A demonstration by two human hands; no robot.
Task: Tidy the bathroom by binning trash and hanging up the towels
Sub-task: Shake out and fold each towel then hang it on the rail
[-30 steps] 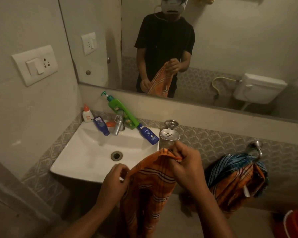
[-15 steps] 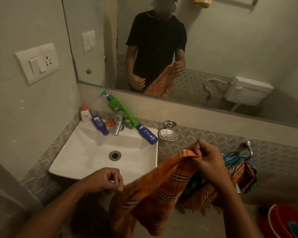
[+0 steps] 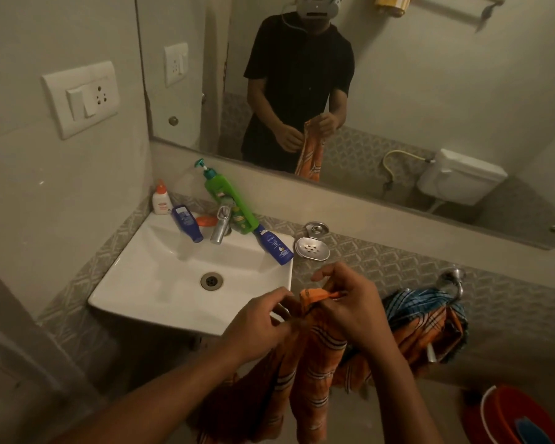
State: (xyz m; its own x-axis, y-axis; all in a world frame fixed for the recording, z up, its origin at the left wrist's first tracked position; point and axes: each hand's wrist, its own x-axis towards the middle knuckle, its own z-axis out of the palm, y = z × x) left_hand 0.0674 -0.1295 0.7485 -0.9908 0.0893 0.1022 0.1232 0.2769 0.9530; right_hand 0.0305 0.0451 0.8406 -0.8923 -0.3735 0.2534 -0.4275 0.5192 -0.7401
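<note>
Two hands hold an orange towel [image 3: 314,373] up beside the sink [image 3: 161,283].
The right hand [image 3: 350,302] pinches the towel's top edge; the left hand [image 3: 263,325] grips the cloth just beside it, fingers curled. The towel hangs below both hands. Further towels [image 3: 426,318] hang on a wall ring [image 3: 455,280] to the right; a red bucket [image 3: 510,415] stands below.

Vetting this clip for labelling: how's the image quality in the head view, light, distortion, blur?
Head view: dim, warm light with a greenish cast; wide-angle lens bows the mirror edge and sink; left hand and right hand on the orange towel are slightly soft, bottle labels stay readable; red bucket sits in a dark corner; no strong glare.
</note>
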